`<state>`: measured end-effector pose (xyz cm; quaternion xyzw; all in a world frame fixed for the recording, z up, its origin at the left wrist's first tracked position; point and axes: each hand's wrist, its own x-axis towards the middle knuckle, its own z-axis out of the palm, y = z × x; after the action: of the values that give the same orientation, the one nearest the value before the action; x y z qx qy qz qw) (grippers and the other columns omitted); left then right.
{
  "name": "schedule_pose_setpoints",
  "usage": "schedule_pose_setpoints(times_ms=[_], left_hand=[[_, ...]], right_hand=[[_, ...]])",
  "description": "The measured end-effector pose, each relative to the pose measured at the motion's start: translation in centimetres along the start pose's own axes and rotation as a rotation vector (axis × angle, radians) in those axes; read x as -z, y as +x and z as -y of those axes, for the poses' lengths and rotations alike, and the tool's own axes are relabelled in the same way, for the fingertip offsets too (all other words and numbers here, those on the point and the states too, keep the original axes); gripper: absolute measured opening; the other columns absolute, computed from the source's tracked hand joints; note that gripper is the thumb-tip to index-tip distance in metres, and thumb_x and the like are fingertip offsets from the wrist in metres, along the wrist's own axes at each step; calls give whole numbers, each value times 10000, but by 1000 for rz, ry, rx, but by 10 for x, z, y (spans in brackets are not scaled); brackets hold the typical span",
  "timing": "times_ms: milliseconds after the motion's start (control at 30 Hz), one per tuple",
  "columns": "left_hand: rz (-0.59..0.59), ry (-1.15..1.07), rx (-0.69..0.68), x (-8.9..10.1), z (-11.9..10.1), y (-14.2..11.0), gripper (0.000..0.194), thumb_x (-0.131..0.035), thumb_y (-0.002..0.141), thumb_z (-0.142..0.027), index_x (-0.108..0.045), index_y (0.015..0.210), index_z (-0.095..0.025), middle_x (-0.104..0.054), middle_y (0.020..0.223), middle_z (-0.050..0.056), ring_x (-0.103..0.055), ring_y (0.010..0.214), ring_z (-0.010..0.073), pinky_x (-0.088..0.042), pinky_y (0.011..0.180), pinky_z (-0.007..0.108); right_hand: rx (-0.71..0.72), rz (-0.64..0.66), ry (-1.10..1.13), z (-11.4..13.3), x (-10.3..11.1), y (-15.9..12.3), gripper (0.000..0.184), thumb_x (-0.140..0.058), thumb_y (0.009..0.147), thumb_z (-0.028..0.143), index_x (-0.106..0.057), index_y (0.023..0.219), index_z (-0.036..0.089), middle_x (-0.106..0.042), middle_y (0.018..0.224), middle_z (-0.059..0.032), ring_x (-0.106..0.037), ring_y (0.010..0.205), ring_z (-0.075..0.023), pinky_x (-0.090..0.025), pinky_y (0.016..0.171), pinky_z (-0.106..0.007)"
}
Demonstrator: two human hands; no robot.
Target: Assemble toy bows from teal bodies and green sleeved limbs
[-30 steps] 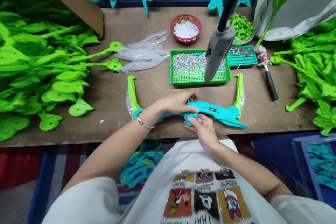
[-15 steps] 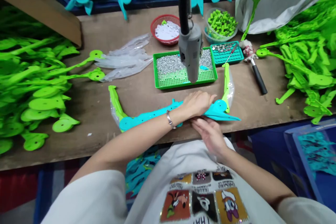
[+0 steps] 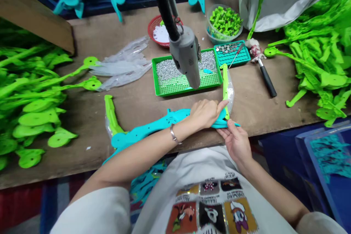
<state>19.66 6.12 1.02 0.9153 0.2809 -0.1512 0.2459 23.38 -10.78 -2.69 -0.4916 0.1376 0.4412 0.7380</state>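
Note:
A turquoise plastic bow-shaped toy body (image 3: 145, 128) lies along the table's front edge. Lime green limbs, the left limb (image 3: 111, 115) and the right limb (image 3: 225, 87), stick out from its ends, each with clear plastic film beside it. My left hand (image 3: 204, 112), with a bracelet on the wrist, reaches across and is closed over the body's right half, its thumb pointing right. At the pointed right tip my right hand (image 3: 237, 140) pinches the turquoise part from the front, thumb above and fingers below. The joint there is partly hidden by my hands.
A grey electric screwdriver (image 3: 188, 56) hangs over a green tray (image 3: 189, 89) of small metal screws. Behind are a red basket (image 3: 155, 25) and a tub (image 3: 226, 25) of green pieces. A black-handled hammer (image 3: 267, 80) lies right. Green parts (image 3: 44, 106) pile up at both sides.
My right hand has moved right along the body, from beneath my left hand to the pointed tip, and now pinches it. The view has shifted slightly, and the hanging screwdriver tilts more.

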Motion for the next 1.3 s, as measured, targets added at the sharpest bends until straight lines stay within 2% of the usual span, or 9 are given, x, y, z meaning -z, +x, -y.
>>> schedule_pose_setpoints(times_ms=[233,433,533,633,733,833,1100,1200,1300], left_hand=[[-15,9,26,-8,-11,10,958,-8,996,-713,-785,977,-153,-769,943,205,-742,938,349,-512,792,423],[-81,-58,-129,-5,-8,2,722,-192,1046,-654,-726,994,-172,-765,954,147,-727,924,299,-499,787,383],[-277,-18,-195,0,16,-21,509,-313,1084,-509,-679,1048,-158,-746,1043,120,-689,1027,262,-479,900,363],[-418,98,-5,5,62,-54,472,-298,1098,-427,-666,1054,-136,-728,1058,134,-669,1052,269,-464,928,368],[-301,167,260,9,111,-84,544,-281,1090,-492,-695,1050,-142,-748,1001,149,-708,955,278,-477,833,356],[-91,173,307,6,142,-98,675,-250,1064,-601,-756,962,-166,-768,924,161,-734,922,293,-475,796,348],[-83,160,198,-15,148,-86,650,-253,1074,-551,-768,1115,-156,-766,961,186,-720,952,316,-485,834,395],[-93,117,113,-16,149,-82,567,-309,1071,-520,-737,1198,-170,-761,997,175,-709,979,315,-488,840,395],[-99,80,79,-14,145,-80,531,-343,1068,-500,-720,1216,-157,-753,1031,181,-703,1007,315,-490,864,398]], right_hand=[[-3,-36,24,-3,1,5,305,-911,706,358,-724,865,177,-798,929,-20,-765,852,-161,-635,895,-345],[41,-19,-27,6,10,8,272,-866,767,361,-750,928,175,-801,1033,-51,-769,976,-195,-596,1029,-430],[58,-38,-66,16,21,10,272,-804,840,354,-754,1037,173,-779,1167,-81,-740,1112,-219,-561,1087,-467],[51,-56,-92,25,30,11,287,-741,898,348,-747,1121,169,-746,1263,-97,-695,1221,-225,-529,1130,-463],[58,-69,-120,29,36,10,289,-708,926,340,-740,1168,185,-720,1324,-87,-644,1303,-215,-483,1178,-448],[81,-100,-153,31,38,12,303,-697,931,328,-734,1193,180,-703,1357,-83,-605,1353,-221,-475,1186,-450],[148,-131,-176,36,38,10,304,-678,939,344,-725,1217,230,-689,1384,-46,-610,1347,-186,-494,1171,-398],[-13,-144,-192,23,30,-8,258,-780,854,344,-766,1074,209,-760,1239,-67,-691,1233,-191,-539,1118,-340],[-328,42,-295,-6,2,-24,316,-872,750,272,-769,1029,166,-778,1171,-112,-735,1149,-232,-557,1097,-368]])
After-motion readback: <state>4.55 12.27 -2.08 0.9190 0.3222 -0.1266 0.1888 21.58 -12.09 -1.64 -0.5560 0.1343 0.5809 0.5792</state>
